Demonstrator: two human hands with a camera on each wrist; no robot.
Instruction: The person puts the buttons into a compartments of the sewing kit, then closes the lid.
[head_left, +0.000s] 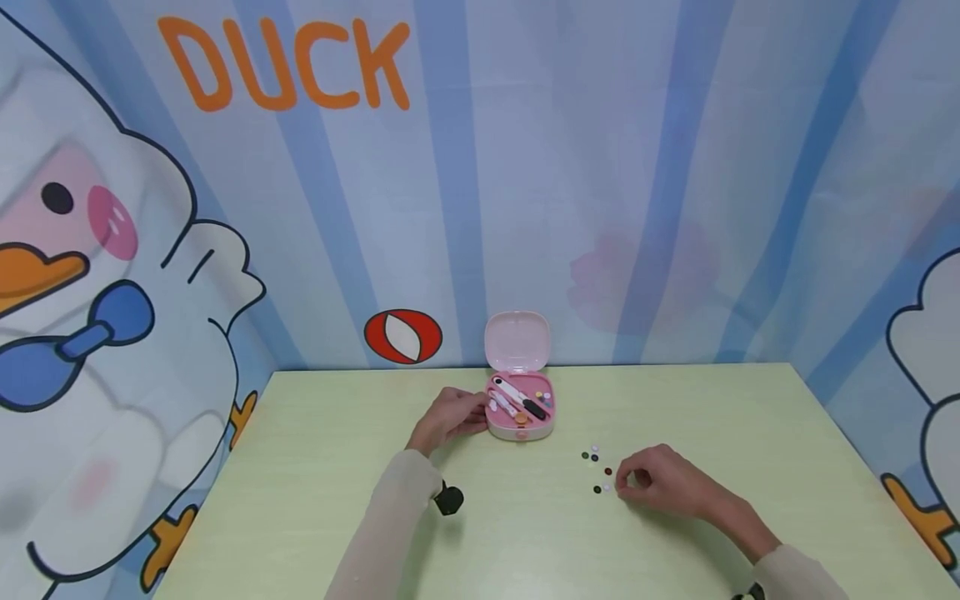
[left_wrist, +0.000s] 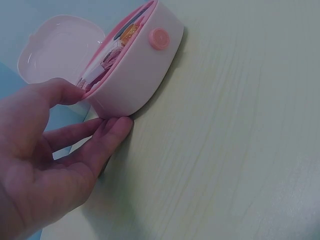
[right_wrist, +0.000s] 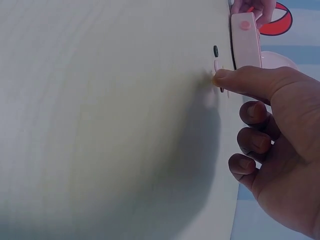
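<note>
A pink and white sewing kit box (head_left: 522,432) stands with its lid (head_left: 517,341) raised at the table's back edge. My left hand (head_left: 454,412) grips its left side, thumb at the pink rim and fingers low against the wall (left_wrist: 130,80). Inside lie a white tool with a black end (head_left: 534,408), slim white pieces and a round orange item (head_left: 521,419). My right hand (head_left: 667,481) has curled fingers, thumb and index tips close together beside a white button (head_left: 606,487). I cannot tell whether a button sits between them. Near it lie a red button (head_left: 608,471) and a dark button (head_left: 597,489).
A second loose group, with a green button (head_left: 585,455) and a white one, lies between the box and my right hand. The pale table (head_left: 525,533) meets a blue striped backdrop (head_left: 517,167) with duck drawings. A black device (head_left: 449,499) sits under my left wrist.
</note>
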